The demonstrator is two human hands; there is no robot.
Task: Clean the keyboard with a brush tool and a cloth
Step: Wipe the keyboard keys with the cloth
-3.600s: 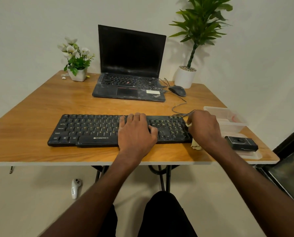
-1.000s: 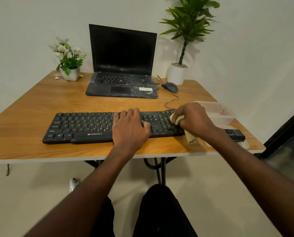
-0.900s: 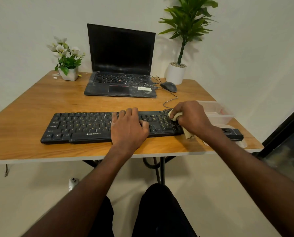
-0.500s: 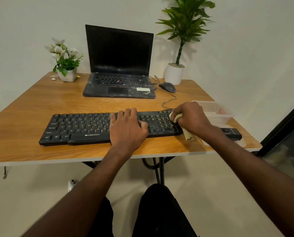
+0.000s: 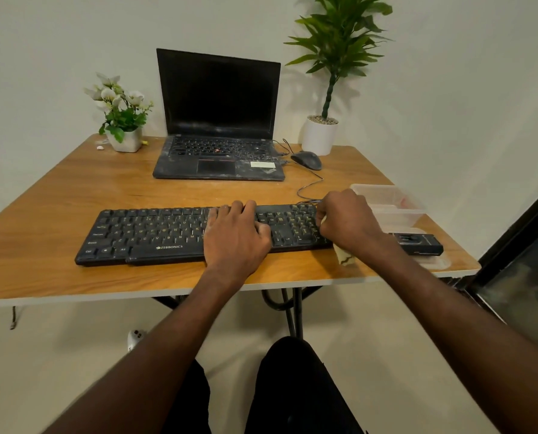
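Head view only.

Left hand point(image 5: 234, 238) lying flat across the middle of the keyboard point(image 5: 155, 234), fingers straight and together, tips reaching the top key rows, thumb spread toward the arrow keys. Holding nothing, just pressing down on the board.

Right hand point(image 5: 349, 222) sitting at the keyboard's right end over the numpad, fingers curled round a bunched yellowish cloth point(image 5: 344, 256). Cloth mostly hidden under the palm; a bit showing between fingers and keys, a tail hanging out below the wrist onto the tabletop point(image 5: 57, 195).

Keyboard lying near the tabletop's front edge, black, long side parallel to that edge, "ZEBRONICS" printed on the wrist strip. Cable running from its back right corner toward the rear.

Black brush tool point(image 5: 416, 244) lying just right of the right wrist, on a clear flat lid point(image 5: 433, 263) near the tabletop's right corner. Neither hand touching it. Clear plastic container point(image 5: 389, 203) sitting just behind it.

Rear of the tabletop: open laptop point(image 5: 219, 120), screen dark, deck looking dusty; mouse point(image 5: 306, 159) beside its right corner; tall green plant in a white pot point(image 5: 319, 136) behind the mouse; small white-flower pot point(image 5: 123, 120) at the left.

Under the tabletop: person's dark-clad knees showing, small white object point(image 5: 134, 338) lying on the floor, identity not resolvable.
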